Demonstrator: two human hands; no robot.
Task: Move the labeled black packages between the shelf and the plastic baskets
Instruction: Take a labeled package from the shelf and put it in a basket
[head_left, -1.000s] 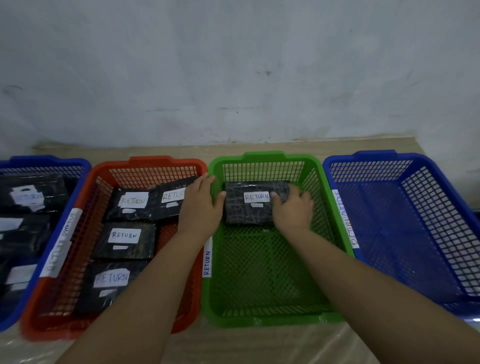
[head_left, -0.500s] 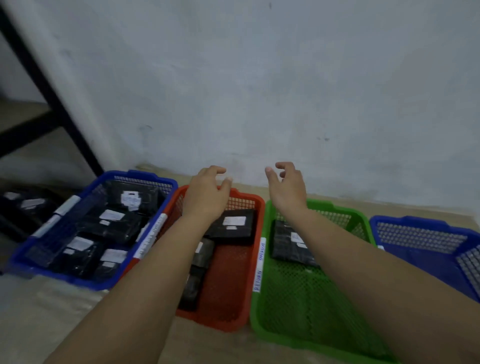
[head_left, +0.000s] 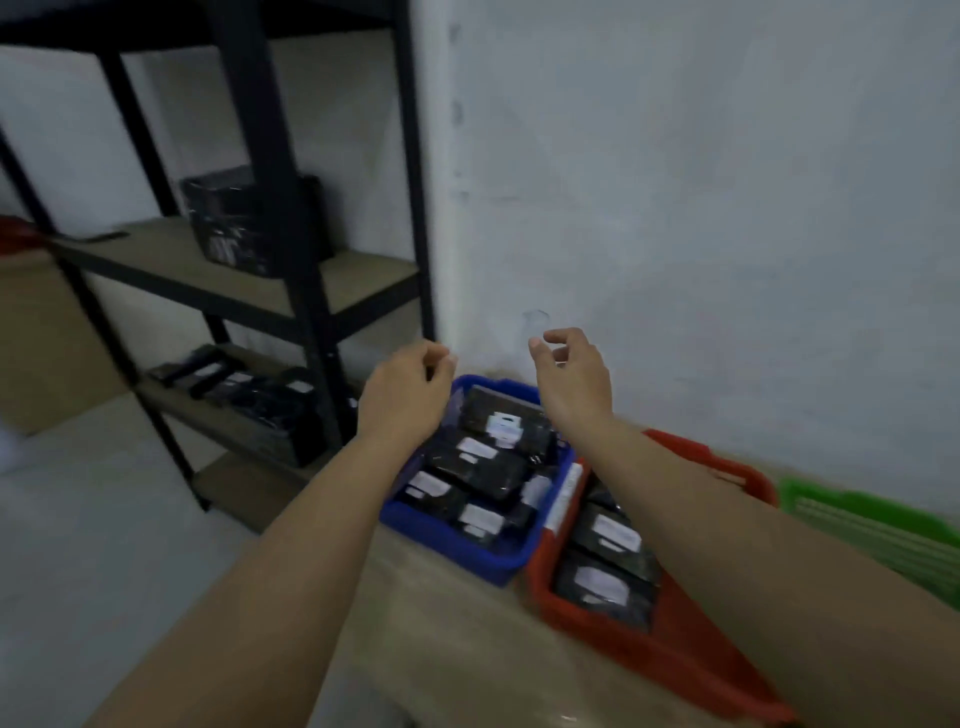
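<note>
My left hand (head_left: 402, 392) and my right hand (head_left: 574, 382) hover in the air above the baskets, fingers loosely curled and holding nothing. Below them a blue basket (head_left: 457, 545) holds several black packages (head_left: 483, 467) with white labels. To its right a red basket (head_left: 670, 649) holds more labeled black packages (head_left: 605, 535), partly hidden by my right forearm. A green basket (head_left: 872, 525) shows at the right edge. The black metal shelf (head_left: 291, 291) stands at the left, with black packages (head_left: 249, 387) on its lower board.
A dark wrapped box (head_left: 234, 223) sits on the shelf's middle board. A cardboard box (head_left: 47, 338) stands at the far left. The baskets rest on a wooden surface (head_left: 441, 639) against a white wall (head_left: 701, 208).
The view has swung left, bringing the shelf into sight. My hands let go of the package in the green basket, rose, and now hang over the blue basket.
</note>
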